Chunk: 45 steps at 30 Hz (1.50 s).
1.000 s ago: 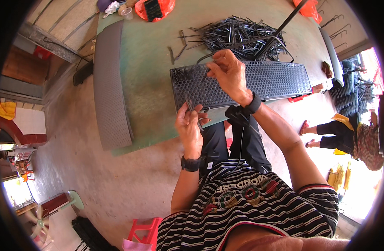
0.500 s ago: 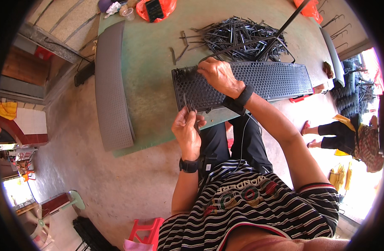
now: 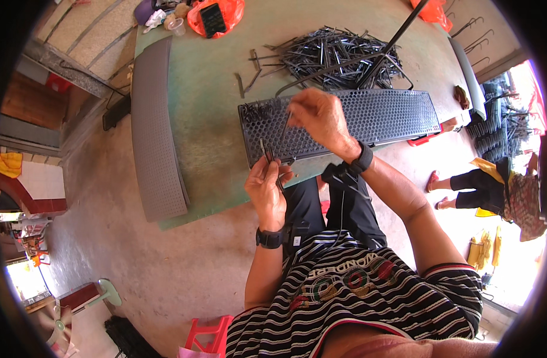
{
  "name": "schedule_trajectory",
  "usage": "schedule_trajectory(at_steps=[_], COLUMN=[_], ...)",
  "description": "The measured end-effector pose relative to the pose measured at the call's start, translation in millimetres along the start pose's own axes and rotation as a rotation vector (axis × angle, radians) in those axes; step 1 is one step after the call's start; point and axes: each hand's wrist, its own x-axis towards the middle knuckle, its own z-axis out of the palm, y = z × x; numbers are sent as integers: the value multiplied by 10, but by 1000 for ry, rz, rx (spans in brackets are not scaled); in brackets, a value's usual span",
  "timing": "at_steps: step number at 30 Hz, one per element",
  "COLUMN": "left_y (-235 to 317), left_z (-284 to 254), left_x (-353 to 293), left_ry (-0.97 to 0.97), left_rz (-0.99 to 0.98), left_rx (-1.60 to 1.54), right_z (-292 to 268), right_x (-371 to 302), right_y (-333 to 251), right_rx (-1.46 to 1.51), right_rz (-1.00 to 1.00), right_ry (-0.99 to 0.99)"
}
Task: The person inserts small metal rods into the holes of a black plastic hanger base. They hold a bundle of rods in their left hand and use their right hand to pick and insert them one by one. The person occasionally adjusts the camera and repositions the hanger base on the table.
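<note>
A long dark panel (image 3: 369, 116) full of round holes lies across the near edge of the green table. Thin black strips (image 3: 260, 112) stand in the holes at its left end. My left hand (image 3: 267, 194), just below the panel's near left corner, is closed on a small bundle of dark thin strips (image 3: 265, 152) pointing upward. Over the left part of the panel, my right hand (image 3: 322, 122) is closed, with a thin dark strip (image 3: 287, 124) hanging from its fingertips. Slight blur hides exactly how the fingers meet.
Behind the panel lies a pile of black strips (image 3: 339, 56), crossed by a dark metal rod frame (image 3: 377, 62). A grey perforated sheet (image 3: 157, 131) lies at the table's left edge. An orange bag (image 3: 231, 9) with a phone is at the back. Another person's legs (image 3: 464, 185) show at right.
My right hand has drawn back from the panel's far left part, slightly right and nearer to me, and a strip now shows at its fingertips. My left hand stays nearly still.
</note>
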Motion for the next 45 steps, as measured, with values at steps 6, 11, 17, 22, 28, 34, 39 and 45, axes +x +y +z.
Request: schedule_trajectory(at_steps=[6, 11, 17, 22, 28, 34, 39, 45], left_y=[28, 35, 79, 81, 41, -61, -87, -150], left_z=[-7, -13, -6, -15, 60, 17, -2, -51], left_x=[-5, 7, -9, -16, -21, 37, 127, 138], left_ry=[-14, -16, -4, -6, -130, -132, -159, -220], left_rz=[-12, -15, -11, -19, -115, -180, -233, -186], left_rx=[3, -1, 11, -7, -86, -235, -271, -299], right_z=[-81, -39, -32, 3, 31, -84, -164, -255], right_x=[235, 275, 336, 182, -183, -431, -616, -525], right_y=[126, 308, 364, 245, 175, -63, 15, 49], right_rx=[-216, -259, -582, -581, -57, -390, -586, -342], right_rz=[-364, -355, -455, -395, 187, -561, -1081, -852], right_ry=[132, 83, -72, -181, -704, -309, -515, -471])
